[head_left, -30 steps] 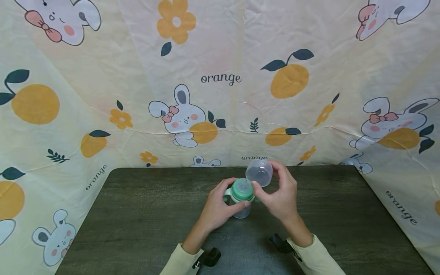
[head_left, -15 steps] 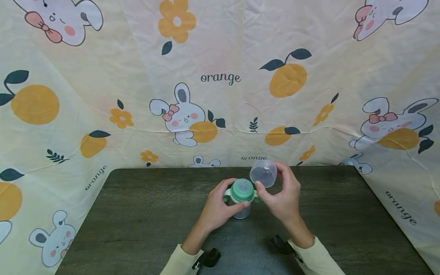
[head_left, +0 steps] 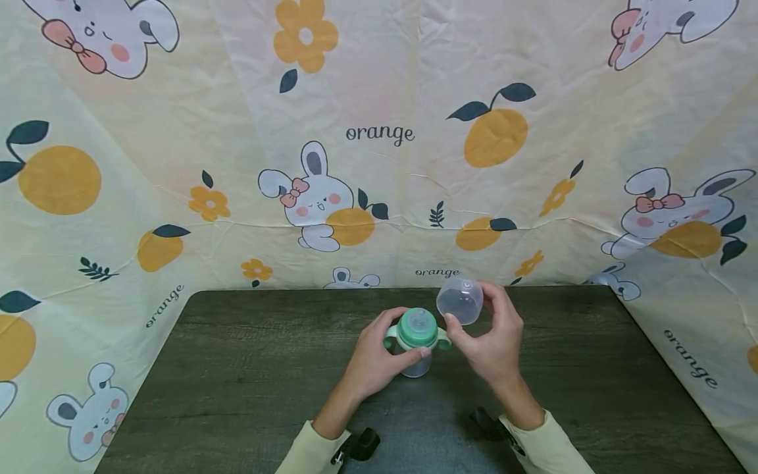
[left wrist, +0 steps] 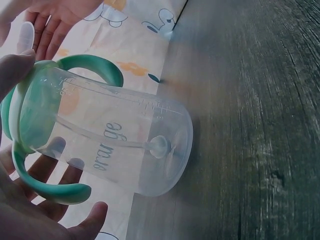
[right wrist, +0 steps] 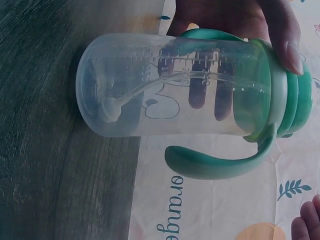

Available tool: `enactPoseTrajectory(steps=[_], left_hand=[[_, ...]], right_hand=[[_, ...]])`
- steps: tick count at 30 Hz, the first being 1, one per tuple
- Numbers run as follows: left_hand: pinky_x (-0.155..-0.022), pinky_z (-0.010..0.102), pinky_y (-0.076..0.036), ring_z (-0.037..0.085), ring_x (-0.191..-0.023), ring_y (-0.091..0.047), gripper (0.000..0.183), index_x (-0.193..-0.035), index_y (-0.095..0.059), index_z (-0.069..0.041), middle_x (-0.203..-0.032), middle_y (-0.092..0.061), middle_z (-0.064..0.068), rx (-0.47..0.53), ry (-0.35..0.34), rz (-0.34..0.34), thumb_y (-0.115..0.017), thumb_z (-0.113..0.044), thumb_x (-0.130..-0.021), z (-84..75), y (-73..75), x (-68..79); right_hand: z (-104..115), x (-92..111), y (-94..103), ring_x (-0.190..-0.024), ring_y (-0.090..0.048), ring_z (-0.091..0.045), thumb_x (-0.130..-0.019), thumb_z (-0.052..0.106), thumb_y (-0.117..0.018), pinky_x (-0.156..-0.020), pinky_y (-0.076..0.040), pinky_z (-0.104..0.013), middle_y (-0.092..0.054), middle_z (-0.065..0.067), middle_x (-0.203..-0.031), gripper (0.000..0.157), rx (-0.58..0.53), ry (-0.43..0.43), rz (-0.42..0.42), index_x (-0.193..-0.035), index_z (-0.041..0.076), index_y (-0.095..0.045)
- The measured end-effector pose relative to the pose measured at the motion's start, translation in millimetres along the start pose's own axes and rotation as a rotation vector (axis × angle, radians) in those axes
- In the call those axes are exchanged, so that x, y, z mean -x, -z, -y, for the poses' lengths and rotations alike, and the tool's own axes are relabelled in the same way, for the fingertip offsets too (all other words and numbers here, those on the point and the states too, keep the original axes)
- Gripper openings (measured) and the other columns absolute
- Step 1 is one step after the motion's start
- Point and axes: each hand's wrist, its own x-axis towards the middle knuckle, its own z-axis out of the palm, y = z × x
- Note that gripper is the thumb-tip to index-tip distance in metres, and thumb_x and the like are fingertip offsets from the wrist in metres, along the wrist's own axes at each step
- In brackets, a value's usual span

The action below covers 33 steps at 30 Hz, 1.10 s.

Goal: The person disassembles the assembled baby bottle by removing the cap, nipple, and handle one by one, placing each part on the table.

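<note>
A clear baby bottle [head_left: 416,365] with a green collar and two green side handles stands upright on the dark table. My left hand [head_left: 374,355] grips it round the collar, thumb in front and fingers behind. Inside the bottle [left wrist: 120,135], a straw with a weighted end shows in the left wrist view; no drink is visible. My right hand [head_left: 496,342] pinches a clear domed cap [head_left: 460,301] between thumb and fingers. The cap is off the bottle, up and to its right. Only fingertips [right wrist: 306,220] of the right hand appear in the right wrist view.
The dark wood-grain table [head_left: 254,375] ends at a far edge behind the hands. A cloth [head_left: 379,184] printed with rabbits and oranges hangs behind it. Black camera mounts [head_left: 365,444] sit at both wrists, near the tabletop.
My right hand has moved the clear cap to the right, farther from the bottle, leaving the right handle in fuller view. The left hand and bottle have stayed in place.
</note>
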Motion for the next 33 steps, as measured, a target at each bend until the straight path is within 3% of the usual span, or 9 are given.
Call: enactPoseTrajectory(steps=[11,20,27,33], left_hand=[[-0.108,0.057,-0.048,0.02,-0.126,-0.064,0.068,-0.148,-0.064,-0.019,-0.137,-0.068,-0.005,-0.017,0.011,-0.005,-0.093,-0.038,-0.09,0.6,0.1,-0.3],[-0.108,0.056,-0.048,0.019,-0.125,-0.065,0.068,-0.148,-0.065,-0.019,-0.136,-0.068,-0.005,-0.022,0.004,-0.006,-0.093,-0.038,-0.089,1.9,-0.3,-0.8],[-0.108,0.057,-0.048,0.02,-0.126,-0.064,0.069,-0.149,-0.064,-0.019,-0.137,-0.068,-0.005,-0.02,0.011,0.0,-0.093,-0.038,-0.089,0.7,-0.3,-1.0],[-0.108,0.056,-0.048,0.019,-0.126,-0.064,0.069,-0.149,-0.064,-0.018,-0.137,-0.068,-0.005,-0.022,0.011,0.004,-0.093,-0.038,-0.09,1.1,-0.2,-1.8]], right_hand=[[-4.9,0.9,6.5,-0.107,-0.067,-0.01,-0.071,0.003,-0.09,-0.095,-0.052,-0.015,-0.07,-0.022,-0.115,0.061,0.044,-0.007,0.003,-0.126,-0.012,-0.067],[-5.4,1.6,12.9,-0.107,-0.067,-0.01,-0.076,0.008,-0.092,-0.097,-0.053,-0.018,-0.069,-0.022,-0.115,0.058,0.072,-0.053,0.048,-0.123,-0.013,-0.064],[-9.9,1.9,14.0,-0.107,-0.063,-0.003,-0.065,-0.008,-0.094,-0.095,-0.05,-0.012,-0.069,-0.025,-0.113,0.065,0.11,-0.036,0.026,-0.122,-0.013,-0.065],[-12.8,2.2,17.2,-0.107,-0.062,-0.004,-0.066,-0.007,-0.093,-0.095,-0.048,-0.012,-0.068,-0.026,-0.114,0.065,0.126,-0.047,0.026,-0.125,-0.014,-0.065]])
